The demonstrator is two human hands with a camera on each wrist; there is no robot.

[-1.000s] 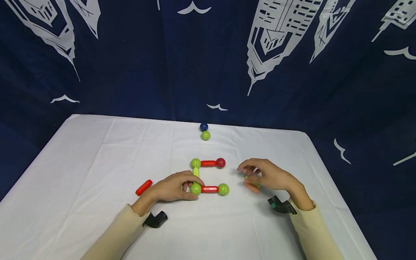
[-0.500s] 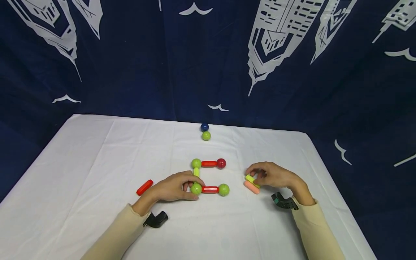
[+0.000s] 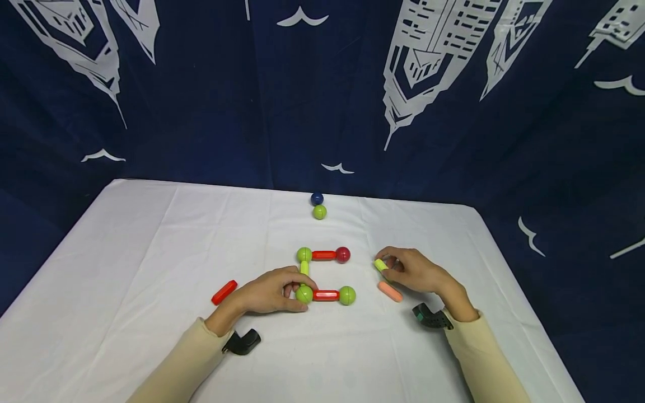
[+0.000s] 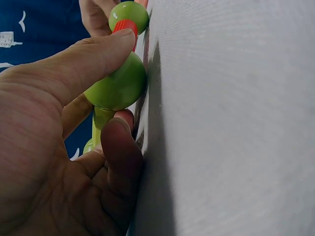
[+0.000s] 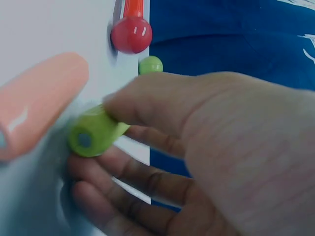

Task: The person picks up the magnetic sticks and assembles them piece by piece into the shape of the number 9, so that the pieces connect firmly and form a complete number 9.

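One yellow stick (image 3: 380,265), right of centre in the frame, had shifted up and left, leaving a gap to the peach stick (image 3: 390,291) it was just beside half a second earlier. Right hand (image 3: 413,271) pinched it between thumb and fingertips. Left hand (image 3: 274,288) hadn't moved: thumb and bent fingers held a green ball (image 3: 304,294) near frame centre. Ball was round, glossy; yellow stick was smooth, grey disc at its end; tablecloth (image 3: 126,268) was white, creased. Left fingers hid part of the joined stick (image 3: 304,267); right fingertips were blurred up close.
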